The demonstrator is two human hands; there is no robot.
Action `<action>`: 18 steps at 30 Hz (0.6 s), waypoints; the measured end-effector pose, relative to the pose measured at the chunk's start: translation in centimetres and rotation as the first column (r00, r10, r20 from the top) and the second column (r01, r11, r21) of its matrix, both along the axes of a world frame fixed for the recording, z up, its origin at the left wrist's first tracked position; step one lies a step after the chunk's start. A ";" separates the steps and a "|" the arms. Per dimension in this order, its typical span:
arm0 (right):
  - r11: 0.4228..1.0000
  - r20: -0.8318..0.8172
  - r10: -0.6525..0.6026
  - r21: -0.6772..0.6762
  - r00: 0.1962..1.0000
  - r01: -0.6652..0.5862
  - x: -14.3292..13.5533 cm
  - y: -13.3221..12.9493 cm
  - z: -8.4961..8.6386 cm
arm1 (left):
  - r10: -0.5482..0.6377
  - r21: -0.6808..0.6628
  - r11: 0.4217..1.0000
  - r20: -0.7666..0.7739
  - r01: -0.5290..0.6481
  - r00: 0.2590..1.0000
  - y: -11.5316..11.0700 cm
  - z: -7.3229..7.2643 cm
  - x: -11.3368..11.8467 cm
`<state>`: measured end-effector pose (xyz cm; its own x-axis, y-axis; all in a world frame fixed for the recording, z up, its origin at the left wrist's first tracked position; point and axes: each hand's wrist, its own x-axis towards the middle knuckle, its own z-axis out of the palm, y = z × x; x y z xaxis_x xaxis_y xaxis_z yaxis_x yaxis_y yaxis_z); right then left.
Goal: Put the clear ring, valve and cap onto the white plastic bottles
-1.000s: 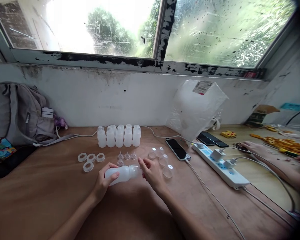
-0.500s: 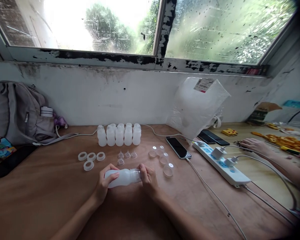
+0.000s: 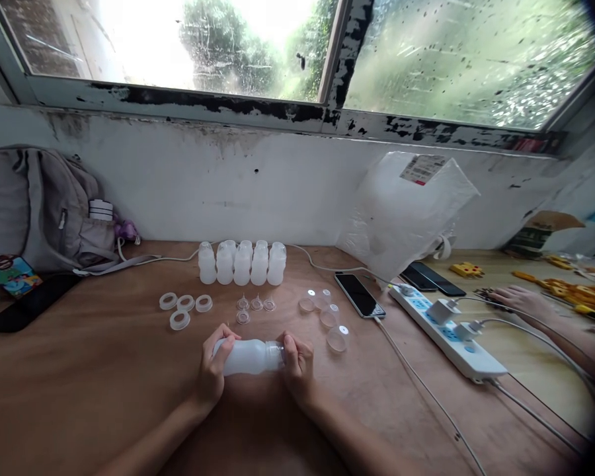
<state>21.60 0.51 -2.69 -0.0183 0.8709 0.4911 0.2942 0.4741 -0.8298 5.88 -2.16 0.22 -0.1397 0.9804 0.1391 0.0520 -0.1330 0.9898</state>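
A frosted white baby bottle (image 3: 245, 357) lies sideways between my hands, its clear capped end (image 3: 274, 356) to the right. My left hand (image 3: 215, 363) is wrapped round the base end. With thumb and curled fingers, my right hand (image 3: 298, 365) grips the clear end. Beyond them lie several clear silicone nipples (image 3: 242, 317). Several white screw rings (image 3: 179, 320) are on the left, and several clear dome caps (image 3: 337, 338) on the right. More frosted bottles (image 3: 242, 264) stand upright in a cluster near the wall.
A phone (image 3: 359, 295) on a cable lies beside a white power strip (image 3: 446, 330). A plastic bag (image 3: 411, 211) leans on the wall. At the left are a grey backpack (image 3: 34, 205) and a black flat object (image 3: 30, 304). A co-worker's hand (image 3: 520, 301) rests near yellow parts (image 3: 570, 291).
Both hands still hold the bottle, which has turned slightly closer to level. The camera view has shifted and tilted a little, moving the surroundings in the picture.
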 end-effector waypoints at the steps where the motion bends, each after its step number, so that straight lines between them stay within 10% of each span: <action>1: 1.000 -0.016 -0.015 0.003 1.000 0.015 -0.1 -0.1 -0.1 | 0.010 0.001 1.000 -0.007 -0.010 1.000 -0.1 0.1 0.1; 18: 0.998 0.012 0.040 -0.044 0.999 -0.040 0.1 -0.5 -0.7 | -0.037 0.033 0.999 -0.137 0.042 0.990 -0.7 0.3 -0.3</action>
<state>21.70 -0.02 -3.38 -0.0596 0.8901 0.4519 0.2863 0.4489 -0.8465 5.59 -2.89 0.55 -0.0781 0.9788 0.1894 0.1802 -0.1730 0.9683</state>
